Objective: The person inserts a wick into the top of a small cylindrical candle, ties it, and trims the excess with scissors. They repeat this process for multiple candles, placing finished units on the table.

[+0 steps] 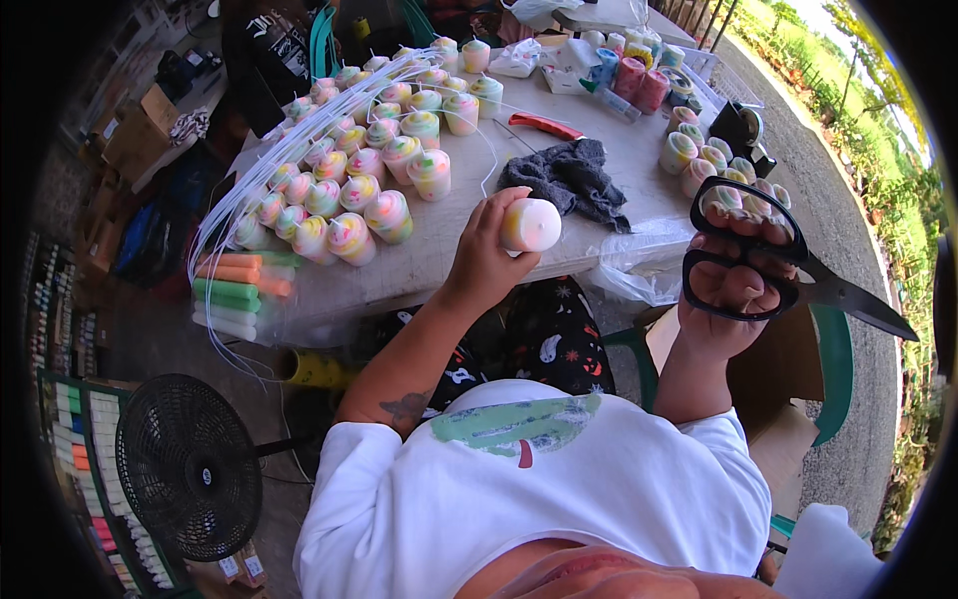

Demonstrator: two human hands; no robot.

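Note:
My left hand [481, 250] is closed around a small pastel candle [532, 227], tipped so that a flat pale end with a small central bump faces me. It is held above the table's near edge. Off to the right, my right hand [720, 317] has its fingers through the black handle loops of large scissors [856, 299], whose dark blades point right and look closed together. Many swirl-topped pastel candles [349, 238] stand in rows at the left of the table. Long white wicks [228, 185] lie draped over and beside them.
A dark grey cloth [577, 178] and a red-handled tool [546, 126] lie mid-table. More candles [679, 153] stand at the right beside a black tape dispenser [736, 130]. Coloured sticks [228, 294] rest at the left corner. Clear plastic [644, 265] overhangs the edge. A black fan [190, 466] is lower left.

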